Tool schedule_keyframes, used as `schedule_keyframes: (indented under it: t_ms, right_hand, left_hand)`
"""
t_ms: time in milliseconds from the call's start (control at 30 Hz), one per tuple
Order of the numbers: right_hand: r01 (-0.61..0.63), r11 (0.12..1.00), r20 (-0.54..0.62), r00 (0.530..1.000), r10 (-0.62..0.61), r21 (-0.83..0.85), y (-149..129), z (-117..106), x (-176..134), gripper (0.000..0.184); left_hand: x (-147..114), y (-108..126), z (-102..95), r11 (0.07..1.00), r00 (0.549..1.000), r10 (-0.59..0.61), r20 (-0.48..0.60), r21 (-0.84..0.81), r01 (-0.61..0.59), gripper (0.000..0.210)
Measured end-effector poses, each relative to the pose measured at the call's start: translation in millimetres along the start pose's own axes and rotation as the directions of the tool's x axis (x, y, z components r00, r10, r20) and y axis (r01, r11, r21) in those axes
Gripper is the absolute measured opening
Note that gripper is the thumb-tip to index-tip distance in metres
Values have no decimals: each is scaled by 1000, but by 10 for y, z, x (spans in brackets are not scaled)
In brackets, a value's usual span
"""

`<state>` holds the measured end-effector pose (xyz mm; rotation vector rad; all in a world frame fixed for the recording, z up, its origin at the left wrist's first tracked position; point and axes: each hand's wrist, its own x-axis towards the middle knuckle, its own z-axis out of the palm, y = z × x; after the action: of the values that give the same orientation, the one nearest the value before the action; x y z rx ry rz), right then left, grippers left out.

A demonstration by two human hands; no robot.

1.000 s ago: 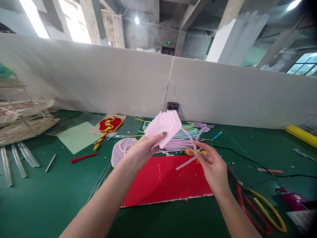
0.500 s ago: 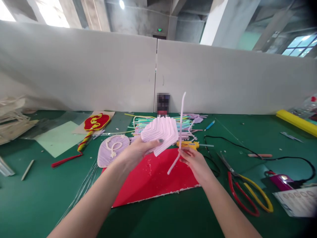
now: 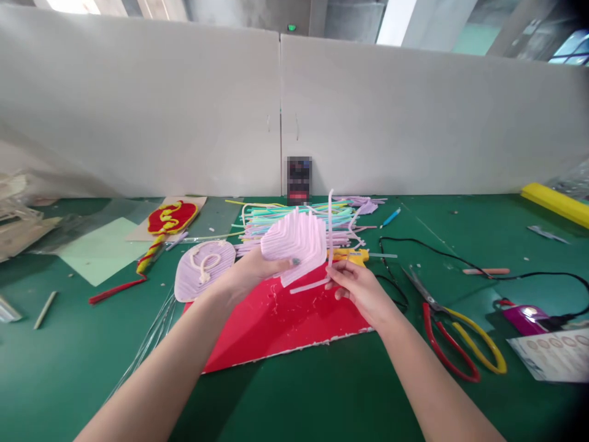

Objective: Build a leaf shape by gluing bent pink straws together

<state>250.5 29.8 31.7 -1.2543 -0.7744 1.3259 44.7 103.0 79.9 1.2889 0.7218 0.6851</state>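
My left hand (image 3: 264, 265) is closed on a pink ribbed panel (image 3: 297, 236) made of bent pipe cleaners laid side by side, with the thumb across its lower part. Between the fingertips of my right hand (image 3: 352, 283) is a single pink pipe cleaner (image 3: 330, 227), bent near the pinch; one leg points up and the other reaches left under the panel. Both are held above a red board (image 3: 276, 325). Left of the panel lies a lilac ribbed piece (image 3: 188, 279) with a cream cord loop on it.
Behind the hands lie many coloured pipe cleaners (image 3: 262, 216) and a yellow glue gun (image 3: 352, 255). Scissors (image 3: 435, 304) with red and yellow handles and a purple device (image 3: 524, 318) are on the right. A red and yellow fan-shaped piece (image 3: 172, 218) lies left.
The pink pipe cleaner in my right hand has been bent more sharply, its lower leg swinging up toward the panel's bottom edge. The camera view has tilted down a little.
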Motion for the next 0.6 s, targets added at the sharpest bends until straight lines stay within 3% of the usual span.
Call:
schedule_keyframes:
  t_ms: [167,467,600]
  right_hand:
    - [-1,1000,11,1000,1,-10,-15,1,-15,35]
    - [10,1000,-2,1000,-10,-20,9,-1,-15,31]
    - [-4,1000,24,1000,4,7,9,0,-10,29]
  left_hand:
    - [7,3,3,999,999,-7,38,49,6,45]
    - [22,14,43,971,994,-56,-96,227,76,44]
    - [28,9,44,963,995,-45,-90,262,67,49]
